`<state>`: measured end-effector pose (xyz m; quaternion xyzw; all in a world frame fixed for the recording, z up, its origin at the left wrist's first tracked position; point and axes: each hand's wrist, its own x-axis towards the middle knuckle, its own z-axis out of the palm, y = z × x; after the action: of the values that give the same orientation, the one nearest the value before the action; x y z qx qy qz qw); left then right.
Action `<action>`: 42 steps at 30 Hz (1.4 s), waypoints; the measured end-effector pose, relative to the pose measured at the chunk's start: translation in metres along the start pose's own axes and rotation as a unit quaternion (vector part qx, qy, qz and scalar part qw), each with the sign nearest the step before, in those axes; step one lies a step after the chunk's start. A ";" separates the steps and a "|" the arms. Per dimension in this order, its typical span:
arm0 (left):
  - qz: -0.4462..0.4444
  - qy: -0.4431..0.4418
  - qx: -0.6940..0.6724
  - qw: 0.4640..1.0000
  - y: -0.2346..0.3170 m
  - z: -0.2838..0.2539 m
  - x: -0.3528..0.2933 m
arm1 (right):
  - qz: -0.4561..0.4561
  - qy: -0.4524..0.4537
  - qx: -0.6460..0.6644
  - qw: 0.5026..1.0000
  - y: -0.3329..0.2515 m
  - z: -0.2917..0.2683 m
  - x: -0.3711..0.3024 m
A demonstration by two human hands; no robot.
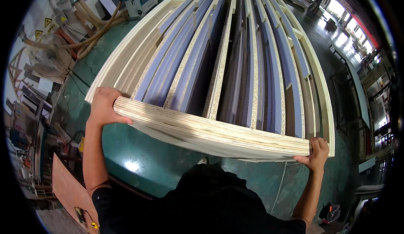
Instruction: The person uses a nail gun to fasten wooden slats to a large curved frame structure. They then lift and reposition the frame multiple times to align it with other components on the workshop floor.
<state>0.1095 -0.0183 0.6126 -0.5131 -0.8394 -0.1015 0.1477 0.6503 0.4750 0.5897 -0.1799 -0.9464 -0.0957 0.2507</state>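
the left hand and right hand each have a grip closed around the near end of the wooden frame, above the green floor. its slats look fitted, top uncovered; what remains, i cannot tell.

Mid-frame, long dark gaps between the particleboard strips let a hand pass down from above; the layered plywood end rail bars them at lower centre. Left hand and right hand block its ends. Flanking obstacles: fan, far left; long bench, far right.
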 end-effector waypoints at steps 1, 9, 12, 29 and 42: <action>-0.004 -0.005 -0.009 1.000 0.000 0.000 -0.002 | 0.001 0.001 0.003 1.000 -0.003 0.000 0.001; -0.010 0.005 -0.035 0.999 -0.013 0.018 -0.009 | -0.015 0.000 0.001 1.000 -0.012 -0.003 0.014; -0.010 0.018 -0.038 0.999 -0.009 0.013 -0.006 | -0.009 -0.014 -0.002 1.000 -0.013 -0.006 0.018; -0.032 -0.032 -0.053 0.998 -0.009 -0.006 -0.021 | 0.017 -0.066 -0.008 0.998 -0.020 -0.027 0.019; -0.005 -0.098 -0.045 0.994 -0.014 -0.035 -0.019 | 0.042 -0.160 0.068 0.984 -0.028 -0.054 0.040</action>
<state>0.1098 -0.0514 0.6383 -0.5226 -0.8469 -0.0895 0.0414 0.6306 0.4467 0.6541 -0.2148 -0.9702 0.0096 0.1115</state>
